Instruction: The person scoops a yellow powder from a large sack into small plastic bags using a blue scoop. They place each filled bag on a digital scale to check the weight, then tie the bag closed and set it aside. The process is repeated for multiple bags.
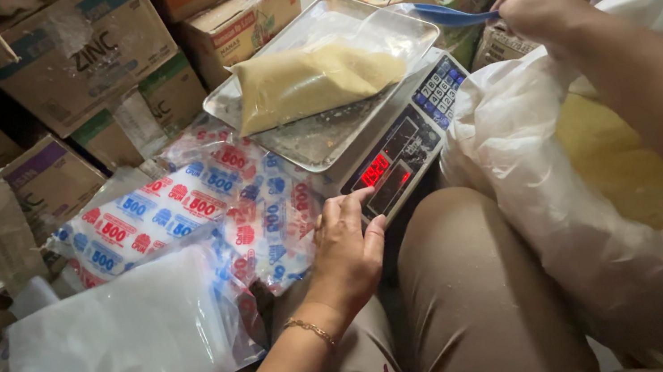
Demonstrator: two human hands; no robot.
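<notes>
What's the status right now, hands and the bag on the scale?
Left hand resting at scale front edge. Right hand gripping blue scoop. Bag of yellowish powder lying on the tray. Nothing between scoop and bag.

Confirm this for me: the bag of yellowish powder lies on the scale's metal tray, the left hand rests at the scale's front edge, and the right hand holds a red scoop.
Not quite. In the head view the scoop in the right hand is blue, not red. The rest holds: the bag of yellowish powder lies on the scale's metal tray, and the left hand rests at the scale's front edge.
</notes>
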